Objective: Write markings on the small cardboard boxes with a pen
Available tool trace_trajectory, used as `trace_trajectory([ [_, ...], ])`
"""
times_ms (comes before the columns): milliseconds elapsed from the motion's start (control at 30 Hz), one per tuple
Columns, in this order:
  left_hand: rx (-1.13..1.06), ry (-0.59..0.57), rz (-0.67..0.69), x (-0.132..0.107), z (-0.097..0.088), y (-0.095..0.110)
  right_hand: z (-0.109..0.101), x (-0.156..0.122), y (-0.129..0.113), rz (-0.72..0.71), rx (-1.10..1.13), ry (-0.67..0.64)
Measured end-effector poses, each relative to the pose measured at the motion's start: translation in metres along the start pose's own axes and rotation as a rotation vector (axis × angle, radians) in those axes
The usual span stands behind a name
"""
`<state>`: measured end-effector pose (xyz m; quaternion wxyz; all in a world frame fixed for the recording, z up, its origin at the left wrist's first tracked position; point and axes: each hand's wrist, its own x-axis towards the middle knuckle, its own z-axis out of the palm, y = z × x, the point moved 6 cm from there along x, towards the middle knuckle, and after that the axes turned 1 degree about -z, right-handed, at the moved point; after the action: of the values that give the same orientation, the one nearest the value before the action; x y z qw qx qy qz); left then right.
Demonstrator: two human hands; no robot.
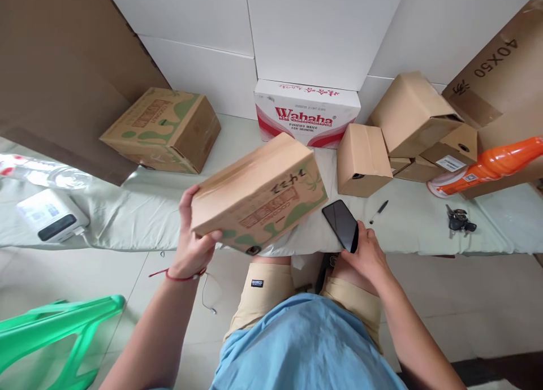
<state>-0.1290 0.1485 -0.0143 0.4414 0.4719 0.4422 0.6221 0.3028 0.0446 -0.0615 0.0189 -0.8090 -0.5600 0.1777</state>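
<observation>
My left hand (192,244) grips the near left corner of a brown cardboard box with green and red print (258,193), holding it tilted above the front edge of the cloth-covered surface (127,220). My right hand (368,255) is closed around a black phone (341,225), its dark screen facing up, just right of the box. A red string circles my left wrist.
A similar printed box (163,130) sits back left, a white and red Wahaha carton (306,113) at the back, plain cardboard boxes (407,130) right. A pen (378,211), keys (459,220), an orange bottle (487,165), a white power bank (53,216) and a green plastic stool (55,333) are nearby.
</observation>
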Motion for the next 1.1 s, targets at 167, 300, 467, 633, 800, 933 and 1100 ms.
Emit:
trace_trajectory([
  [167,-0.274,0.102,-0.233,-0.040,-0.025,-0.011,0.002,0.007,0.005,-0.090,-0.108,0.041],
  [300,-0.262,0.136,-0.229,-0.060,-0.022,-0.010,-0.009,0.007,0.002,-0.198,0.066,0.104],
  [467,-0.329,0.185,-0.222,-0.059,-0.011,-0.014,-0.044,-0.014,-0.031,-0.440,0.730,-0.007],
  [633,-0.447,0.045,-0.456,-0.061,0.028,-0.024,-0.085,-0.034,-0.065,-0.640,0.858,0.124],
  [800,-0.470,-0.234,-0.620,-0.070,0.061,-0.018,-0.090,-0.021,-0.066,-0.570,0.937,0.158],
  [933,-0.393,-0.256,-0.617,-0.072,0.055,-0.011,-0.084,-0.012,-0.056,-0.454,0.985,0.132],
  [1100,-0.252,-0.080,-0.431,-0.073,0.042,0.020,-0.078,-0.003,-0.051,-0.346,1.057,0.106],
])
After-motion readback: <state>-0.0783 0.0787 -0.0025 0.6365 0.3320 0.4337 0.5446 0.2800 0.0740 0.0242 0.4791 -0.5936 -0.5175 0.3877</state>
